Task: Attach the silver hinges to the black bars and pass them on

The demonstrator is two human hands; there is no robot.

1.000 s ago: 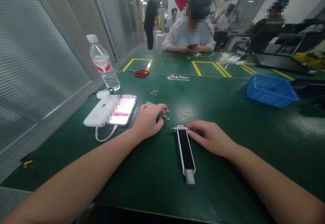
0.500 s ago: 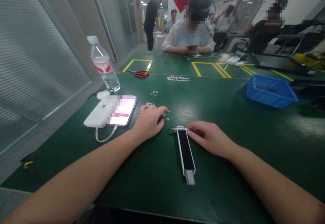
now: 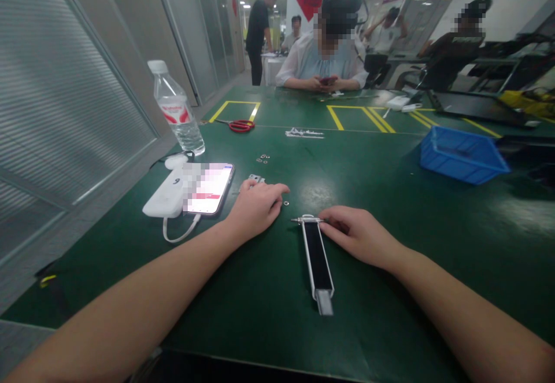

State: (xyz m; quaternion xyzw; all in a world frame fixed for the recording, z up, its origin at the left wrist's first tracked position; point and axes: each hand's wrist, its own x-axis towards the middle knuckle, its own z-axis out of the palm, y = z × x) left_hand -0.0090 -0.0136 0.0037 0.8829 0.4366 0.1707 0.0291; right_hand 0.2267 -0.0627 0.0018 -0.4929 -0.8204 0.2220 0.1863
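My left hand (image 3: 258, 208) rests on the green table (image 3: 390, 319), index finger stretched out over a spot where a small ring lay, thumb apart from it. A small metal ring (image 3: 286, 203) lies just by that hand, and a grey metal plate with holes (image 3: 256, 179) shows behind its knuckles. My right hand (image 3: 358, 232) is closed, thumb and fingers pinching the right end of a thin metal rod (image 3: 297, 220). That rod lies across the top of a long white-framed, black-faced bar (image 3: 317, 256) with a pale tab at its near end. The right fingertips are partly hidden.
Several small rings (image 3: 262, 158) lie farther back. On the left are a phone (image 3: 212, 189), a white power bank (image 3: 167, 195) and a water bottle (image 3: 177, 111). Red-handled scissors (image 3: 241, 125) and a blue bin (image 3: 463, 157) stand beyond. Another person sits opposite.
My left index finger has moved slightly right and now covers the small ring that showed at its tip. The gap under that finger has narrowed. My right hand has hardly moved.
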